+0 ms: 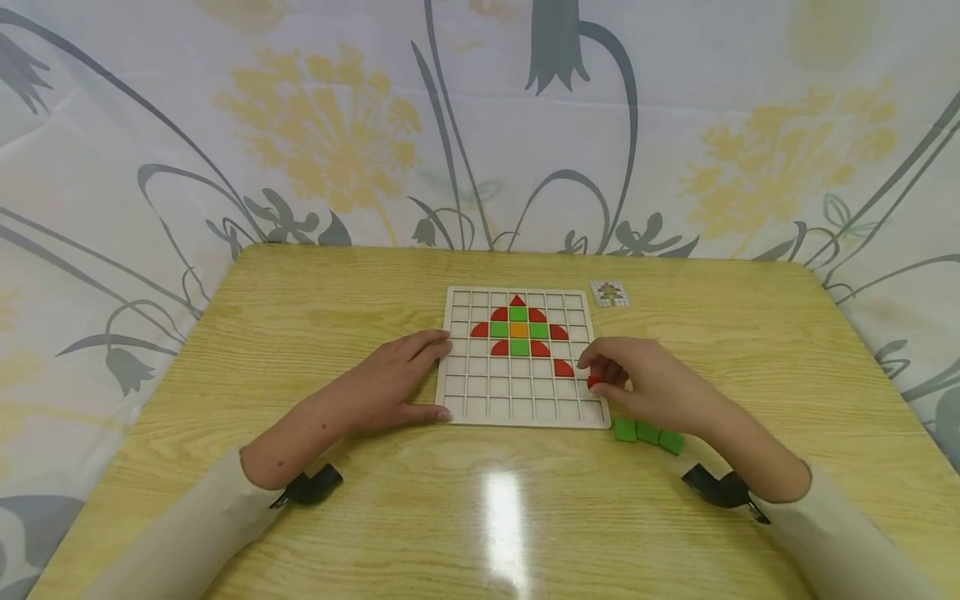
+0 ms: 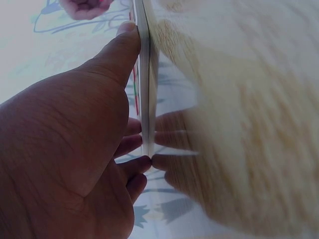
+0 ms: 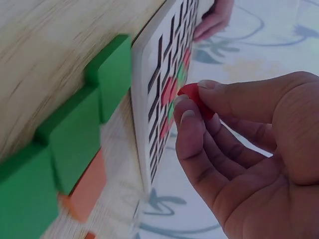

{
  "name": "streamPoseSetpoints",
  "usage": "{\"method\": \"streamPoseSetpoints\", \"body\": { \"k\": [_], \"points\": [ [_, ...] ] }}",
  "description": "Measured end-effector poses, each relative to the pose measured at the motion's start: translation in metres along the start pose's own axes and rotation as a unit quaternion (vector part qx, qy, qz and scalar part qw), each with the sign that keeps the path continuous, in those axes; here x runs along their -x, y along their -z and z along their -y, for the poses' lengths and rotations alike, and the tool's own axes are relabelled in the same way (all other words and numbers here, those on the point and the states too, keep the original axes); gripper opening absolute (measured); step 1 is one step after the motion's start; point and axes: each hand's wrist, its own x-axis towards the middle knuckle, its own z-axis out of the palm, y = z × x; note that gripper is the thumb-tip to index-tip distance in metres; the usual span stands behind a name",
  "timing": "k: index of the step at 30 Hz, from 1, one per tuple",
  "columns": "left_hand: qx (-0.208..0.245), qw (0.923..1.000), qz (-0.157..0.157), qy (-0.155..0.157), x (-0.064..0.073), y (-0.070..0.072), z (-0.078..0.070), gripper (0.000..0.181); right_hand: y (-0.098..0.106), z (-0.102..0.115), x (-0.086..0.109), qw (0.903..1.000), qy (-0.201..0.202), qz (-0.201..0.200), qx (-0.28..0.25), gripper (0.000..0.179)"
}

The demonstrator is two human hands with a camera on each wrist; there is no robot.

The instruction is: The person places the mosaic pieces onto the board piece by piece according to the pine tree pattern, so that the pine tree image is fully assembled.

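Observation:
A white gridded board (image 1: pixel 525 425) lies on the table, with red, green and orange pieces set in a tree-like pattern. My left hand (image 1: pixel 390 379) rests against the board's left edge, thumb and fingertips touching its side. Over the board's right edge, my right hand (image 1: pixel 660 383) pinches a small red piece (image 3: pixel 197 98) between thumb and fingers; its full outline is partly covered. Just left of those fingers, a red curved-sided piece (image 1: pixel 563 368) sits on the grid, apart from the rest of the pattern.
Several green square tiles (image 1: pixel 648 432) lie beside the board's lower right corner, below the right hand. An orange tile (image 3: pixel 88 186) shows next to them in the right wrist view. A small pattern card (image 1: pixel 610 293) lies beyond the board's upper right corner. Patterned fabric (image 1: pixel 495 125) hangs behind the table.

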Motion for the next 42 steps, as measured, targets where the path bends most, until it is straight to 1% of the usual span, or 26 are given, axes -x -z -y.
{"method": "streamPoseSetpoints", "body": {
  "k": [4,9,14,20,23,26,31,34,38,42],
  "points": [
    [0.004,1.0,0.003,0.004,-0.001,0.0,0.0,0.1,-0.005,0.006,-0.009,0.9999,0.009,0.0,-0.014,0.02],
    [0.008,1.0,-0.002,0.0,0.0,0.001,0.0,0.099,-0.012,0.013,-0.021,0.9994,0.013,-0.001,-0.031,0.017],
    [0.005,0.9999,-0.01,-0.009,0.0,0.001,0.0,0.099,-0.018,0.019,-0.036,0.9996,0.007,-0.003,-0.026,0.013],
    [0.002,0.9999,-0.007,-0.007,0.0,0.002,-0.001,0.099,-0.025,0.03,-0.052,0.9984,-0.015,0.0,-0.054,0.01],
    [0.005,1.0,-0.004,-0.002,0.001,0.002,-0.001,0.099,-0.029,0.037,-0.059,0.9978,-0.015,0.005,-0.064,0.01],
    [0.01,0.9999,-0.004,0.001,0.001,0.001,-0.001,0.099,-0.033,0.039,-0.066,0.9981,-0.01,0.005,-0.06,0.013],
    [0.012,0.9997,-0.018,-0.011,0.001,-0.001,0.0,0.098,-0.038,0.04,-0.079,0.999,-0.011,0.004,-0.042,0.015],
    [0.013,0.9997,-0.018,-0.012,0.001,0.0,0.0,0.098,-0.041,0.041,-0.087,0.9993,-0.011,0.005,-0.035,0.014],
    [0.016,0.9997,-0.013,-0.009,0.001,0.0,0.0,0.097,-0.045,0.043,-0.097,0.9992,-0.007,0.007,-0.04,0.013],
    [0.015,0.9997,-0.016,-0.012,0.0,-0.001,0.0,0.096,-0.052,0.046,-0.107,0.9988,-0.001,0.019,-0.044,0.012]
  ]
}}
